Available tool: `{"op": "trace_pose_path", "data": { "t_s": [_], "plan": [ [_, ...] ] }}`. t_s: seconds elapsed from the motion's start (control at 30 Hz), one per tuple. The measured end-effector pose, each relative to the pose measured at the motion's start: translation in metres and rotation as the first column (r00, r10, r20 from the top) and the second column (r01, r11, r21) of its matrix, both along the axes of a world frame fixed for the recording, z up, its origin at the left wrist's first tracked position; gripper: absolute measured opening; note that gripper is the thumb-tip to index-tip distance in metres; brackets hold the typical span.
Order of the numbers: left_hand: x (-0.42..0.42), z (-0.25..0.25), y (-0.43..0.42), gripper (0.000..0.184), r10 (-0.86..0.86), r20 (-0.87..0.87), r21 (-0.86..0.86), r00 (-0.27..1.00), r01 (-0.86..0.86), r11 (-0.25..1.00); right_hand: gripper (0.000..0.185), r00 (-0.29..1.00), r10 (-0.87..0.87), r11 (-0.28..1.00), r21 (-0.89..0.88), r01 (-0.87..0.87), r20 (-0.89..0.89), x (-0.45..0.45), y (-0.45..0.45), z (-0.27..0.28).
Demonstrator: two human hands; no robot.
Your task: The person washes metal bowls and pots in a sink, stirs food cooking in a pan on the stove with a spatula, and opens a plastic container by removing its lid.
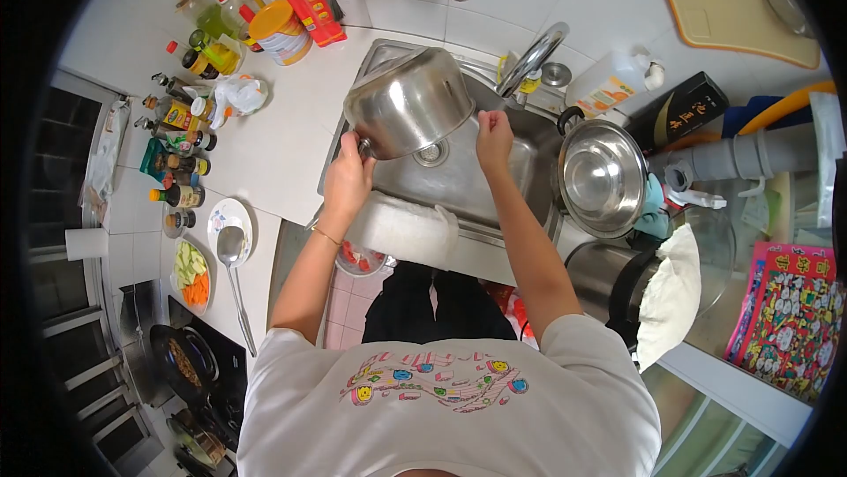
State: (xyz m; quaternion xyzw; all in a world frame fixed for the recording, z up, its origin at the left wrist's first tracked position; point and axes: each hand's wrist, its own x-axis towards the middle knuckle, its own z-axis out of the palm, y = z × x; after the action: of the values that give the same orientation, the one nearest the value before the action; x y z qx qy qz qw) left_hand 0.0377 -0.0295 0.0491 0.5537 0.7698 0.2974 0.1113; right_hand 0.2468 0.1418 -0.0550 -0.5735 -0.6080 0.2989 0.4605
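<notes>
A stainless steel pot (410, 102) is held tilted over the sink (503, 186). My left hand (348, 179) is closed on the pot's handle at its lower left side. Just right of the pot, my right hand (495, 137) is closed with curled fingers; whatever it may hold is hidden. Behind that hand the chrome faucet (536, 58) arches over the basin. Part of the round drain (431, 154) shows below the pot. The pot's inside cannot be seen.
A white towel (401, 230) hangs over the sink's front edge. Right of the basin stand a metal bowl (603, 179) and a dark-handled pot (604, 278). Leftward are several sauce bottles (181, 196), a plate (231, 217) with a spatula (232, 252), cut vegetables (191, 270) and a wok (181, 362).
</notes>
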Motion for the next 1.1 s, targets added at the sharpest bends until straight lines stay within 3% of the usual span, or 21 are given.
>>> {"op": "trace_pose_path", "data": {
  "t_s": [0.2,0.3,0.37,0.4,0.43,0.47,0.5,0.57,0.6,0.7,0.87,1.1],
  "plan": [
    [-0.008,-0.002,-0.009,0.043,0.034,0.012,0.041,0.999,-0.034,0.999,0.033,0.987,0.003,1.000,0.008,-0.002,-0.162,-0.006,0.013,-0.002],
    [-0.015,-0.006,-0.012,0.042,0.064,0.073,0.042,0.995,-0.067,0.997,0.038,0.911,0.029,0.977,-0.179,-0.112,-0.410,0.000,0.029,-0.027],
    [-0.022,-0.011,-0.015,0.041,0.080,0.147,0.088,0.986,-0.094,0.992,0.043,0.788,0.028,0.939,-0.255,-0.233,-0.614,0.003,0.021,0.004],
    [-0.022,-0.008,-0.015,0.042,0.123,0.226,0.033,0.966,-0.134,0.990,0.048,0.790,-0.108,0.913,-0.374,-0.161,-0.604,0.002,0.025,0.010],
    [-0.025,-0.005,-0.016,0.043,0.168,0.304,-0.025,0.938,-0.168,0.985,0.050,0.681,-0.115,0.880,-0.392,-0.268,-0.724,0.006,0.036,-0.001],
    [-0.034,-0.025,-0.015,0.043,0.131,0.340,0.096,0.931,-0.173,0.980,0.049,0.660,-0.215,0.825,-0.496,-0.272,-0.720,0.006,0.038,0.014],
    [-0.041,-0.026,-0.016,0.043,0.175,0.545,0.028,0.820,-0.227,0.974,0.047,0.696,-0.247,0.796,-0.551,-0.252,-0.674,0.007,0.045,0.016],
    [-0.047,-0.023,-0.014,0.042,0.240,0.850,-0.122,0.468,-0.269,0.955,0.047,0.695,-0.235,0.777,-0.561,-0.285,-0.679,0.013,0.061,0.000],
    [-0.047,-0.012,-0.011,0.035,0.279,0.880,-0.150,0.385,-0.333,0.931,0.044,0.687,-0.261,0.763,-0.581,-0.285,-0.679,0.011,0.064,0.004],
    [-0.086,-0.029,-0.008,0.031,0.153,0.982,-0.177,-0.112,-0.253,0.951,0.039,0.680,-0.316,0.730,-0.628,-0.270,-0.661,0.011,0.068,0.008],
    [-0.117,-0.049,0.008,0.027,0.087,0.959,-0.179,-0.268,-0.340,0.923,0.040,0.716,-0.272,0.752,-0.606,-0.259,-0.643,0.008,0.071,0.006],
    [-0.161,-0.076,0.024,0.028,0.102,0.941,-0.197,-0.322,-0.279,0.940,0.044,0.757,-0.222,0.799,-0.560,-0.221,-0.615,0.010,0.064,0.008]
  ]
}}
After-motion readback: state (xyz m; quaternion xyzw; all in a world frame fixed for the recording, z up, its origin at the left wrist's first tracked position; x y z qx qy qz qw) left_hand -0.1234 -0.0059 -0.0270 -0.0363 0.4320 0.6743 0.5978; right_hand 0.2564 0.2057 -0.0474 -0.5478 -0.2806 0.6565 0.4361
